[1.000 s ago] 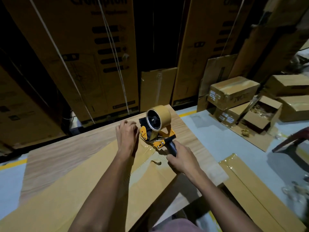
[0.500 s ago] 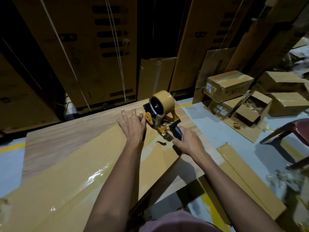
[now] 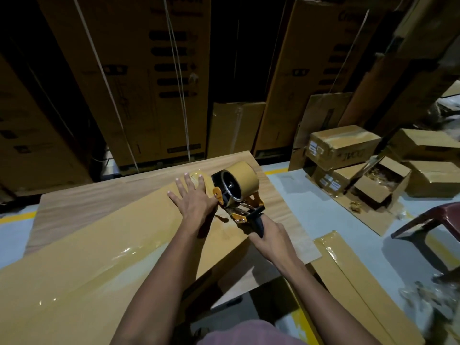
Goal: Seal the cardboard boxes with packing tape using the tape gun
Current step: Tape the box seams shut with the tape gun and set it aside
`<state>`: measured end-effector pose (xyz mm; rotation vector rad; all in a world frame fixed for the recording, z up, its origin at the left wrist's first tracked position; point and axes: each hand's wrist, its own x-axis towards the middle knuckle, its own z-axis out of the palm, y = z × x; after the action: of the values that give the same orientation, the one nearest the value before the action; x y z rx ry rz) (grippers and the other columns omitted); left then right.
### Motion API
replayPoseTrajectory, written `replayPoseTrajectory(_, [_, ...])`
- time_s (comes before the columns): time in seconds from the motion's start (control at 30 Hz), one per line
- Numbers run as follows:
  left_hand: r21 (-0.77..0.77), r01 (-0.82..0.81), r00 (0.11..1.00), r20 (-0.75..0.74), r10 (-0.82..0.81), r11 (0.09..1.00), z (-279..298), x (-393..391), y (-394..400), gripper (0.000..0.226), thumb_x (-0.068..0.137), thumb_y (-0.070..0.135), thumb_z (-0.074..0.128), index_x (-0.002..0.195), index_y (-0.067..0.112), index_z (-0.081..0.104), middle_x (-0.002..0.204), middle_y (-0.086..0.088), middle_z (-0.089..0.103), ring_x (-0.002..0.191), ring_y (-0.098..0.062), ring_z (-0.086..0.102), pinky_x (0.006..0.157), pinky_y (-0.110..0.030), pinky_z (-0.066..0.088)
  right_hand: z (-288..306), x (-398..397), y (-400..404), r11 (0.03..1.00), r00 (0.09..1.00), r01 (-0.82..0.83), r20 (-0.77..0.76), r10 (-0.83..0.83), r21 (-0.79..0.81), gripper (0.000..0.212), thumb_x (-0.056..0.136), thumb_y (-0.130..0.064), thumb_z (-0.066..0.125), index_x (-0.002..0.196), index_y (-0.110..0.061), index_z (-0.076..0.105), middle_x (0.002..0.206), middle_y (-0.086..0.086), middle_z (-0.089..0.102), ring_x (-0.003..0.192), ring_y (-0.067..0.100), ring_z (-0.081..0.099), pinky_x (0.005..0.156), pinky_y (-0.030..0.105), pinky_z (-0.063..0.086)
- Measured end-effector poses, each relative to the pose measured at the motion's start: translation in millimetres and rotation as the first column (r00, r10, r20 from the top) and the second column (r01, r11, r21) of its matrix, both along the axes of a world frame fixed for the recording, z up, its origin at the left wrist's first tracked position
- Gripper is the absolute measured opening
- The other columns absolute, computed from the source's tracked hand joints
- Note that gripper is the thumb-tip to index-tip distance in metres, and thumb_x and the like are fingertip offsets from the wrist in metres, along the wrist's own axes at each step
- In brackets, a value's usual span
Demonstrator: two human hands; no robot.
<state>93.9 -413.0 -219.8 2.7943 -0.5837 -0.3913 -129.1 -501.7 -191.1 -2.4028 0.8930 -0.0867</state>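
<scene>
Cardboard box [image 3: 104, 265], long and flat, is lying across the wooden table [image 3: 82, 207], a glossy strip of packing tape [image 3: 129, 252] running along its top. At its far end the left hand [image 3: 196, 197] is pressing palm-down on the taped surface, fingers straight and spread, forearm reaching forward from the lower frame. Just beside it the right hand [image 3: 271, 239] is gripping the dark handle of the tape gun [image 3: 239, 195], fingers curled round it, wrist angled inward. The gun is sitting over the box end, its tan roll uppermost.
</scene>
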Motion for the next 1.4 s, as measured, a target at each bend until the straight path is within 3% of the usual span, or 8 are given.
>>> replayPoseTrajectory(0.33, [-0.077, -0.126, 0.992, 0.013, 0.128, 0.989, 10.8, -13.9, -7.8, 0.075, 0.091, 0.05, 0.068, 0.156, 0.033, 0.033, 0.168, -0.021, 0.001, 0.154, -0.044, -0.008, 0.118, -0.067, 0.001, 5.5, -14.7, -17.7, 0.996, 0.996, -0.082, 0.023, 0.082, -0.028, 0.014, 0.096, -0.028, 0.061, 0.107, -0.021, 0.054, 0.09, 0.002, 0.064, 0.083, 0.022, 0.061, 0.071, 0.036, 0.05])
replayPoseTrajectory(0.5, [-0.127, -0.016, 0.981, 0.189, 0.04, 0.992, 14.8, -35.8, -19.6, 0.029, 0.096, 0.022, 0.067, 0.125, 0.022, 0.067, 0.168, -0.016, 0.01, 0.155, -0.041, -0.004, 0.119, -0.066, 0.007, -6.5, -34.0, -12.3, 0.997, 0.998, -0.058, 0.005, 0.058, 0.045, 0.016, 0.099, -0.022, 0.06, 0.112, -0.021, 0.051, 0.091, -0.002, 0.061, 0.079, 0.012, 0.059, 0.064, 0.023, 0.048])
replayPoseTrajectory(0.57, [-0.158, 0.046, 0.965, 0.263, -0.002, 0.986, 11.3, -43.7, -21.8, 0.037, 0.094, 0.011, 0.068, 0.13, 0.014, 0.065, 0.167, -0.013, 0.017, 0.156, -0.035, 0.001, 0.12, -0.063, 0.011, -7.9, -34.6, -13.2, 0.997, 0.998, -0.053, 0.02, 0.052, 0.062, 0.013, 0.099, -0.021, 0.06, 0.106, -0.021, 0.049, 0.088, -0.002, 0.06, 0.075, 0.008, 0.055, 0.059, 0.02, 0.042])
replayPoseTrajectory(0.7, [-0.205, -0.03, 0.987, 0.15, 0.061, 0.978, 10.1, -35.8, -16.7, 0.03, 0.097, 0.031, 0.065, 0.124, 0.019, 0.071, 0.168, -0.009, 0.016, 0.155, -0.033, 0.001, 0.119, -0.061, 0.015, -9.0, -35.3, -15.9, 0.993, 0.998, -0.047, 0.045, 0.043, 0.107, 0.013, 0.098, -0.021, 0.061, 0.105, -0.021, 0.05, 0.088, -0.003, 0.06, 0.075, 0.008, 0.055, 0.059, 0.021, 0.043])
replayPoseTrajectory(0.87, [-0.183, -0.026, 0.991, 0.123, 0.049, 0.983, 14.1, -36.5, -17.6, 0.026, 0.1, 0.033, 0.061, 0.118, 0.022, 0.075, 0.168, -0.01, 0.017, 0.155, -0.035, 0.001, 0.119, -0.061, 0.015, -4.1, -37.5, -23.1, 0.996, 0.998, -0.066, 0.029, 0.064, 0.054, 0.015, 0.095, -0.024, 0.063, 0.105, -0.02, 0.052, 0.089, 0.001, 0.064, 0.083, 0.02, 0.063, 0.076, 0.041, 0.059])
replayPoseTrajectory(1.2, [-0.126, 0.07, 0.977, 0.211, -0.043, 0.99, 28.6, -52.9, -22.0, 0.032, 0.102, 0.034, 0.056, 0.127, 0.018, 0.068, 0.166, -0.016, 0.02, 0.154, -0.04, 0.004, 0.118, -0.062, 0.014, -4.3, -53.1, -25.3, 0.993, 1.0, 0.004, -0.007, -0.003, 0.119, 0.02, 0.093, -0.025, 0.069, 0.106, -0.017, 0.055, 0.094, -0.001, 0.062, 0.088, 0.018, 0.061, 0.072, 0.029, 0.051])
replayPoseTrajectory(1.33, [-0.21, 0.158, 0.985, 0.109, -0.137, 0.965, 15.6, -70.8, -24.8, 0.057, 0.099, 0.014, 0.061, 0.15, 0.002, 0.04, 0.162, -0.024, 0.025, 0.153, -0.038, 0.016, 0.123, -0.057, 0.013, -6.4, -49.6, -26.3, 0.972, 0.998, 0.063, 0.015, -0.068, 0.228, 0.024, 0.091, -0.021, 0.07, 0.112, -0.014, 0.062, 0.104, 0.003, 0.068, 0.092, 0.017, 0.064, 0.07, 0.023, 0.051])
replayPoseTrajectory(1.4, [-0.263, 0.158, 0.988, 0.045, -0.151, 0.952, 4.0, -72.5, -20.8, 0.048, 0.103, 0.022, 0.053, 0.145, -0.002, 0.047, 0.163, -0.021, 0.028, 0.154, -0.035, 0.016, 0.125, -0.054, 0.008, -7.9, -49.1, -26.5, 0.954, 0.994, 0.088, 0.032, -0.101, 0.286, 0.018, 0.09, -0.019, 0.071, 0.107, -0.015, 0.064, 0.099, 0.002, 0.069, 0.09, 0.018, 0.065, 0.068, 0.025, 0.053])
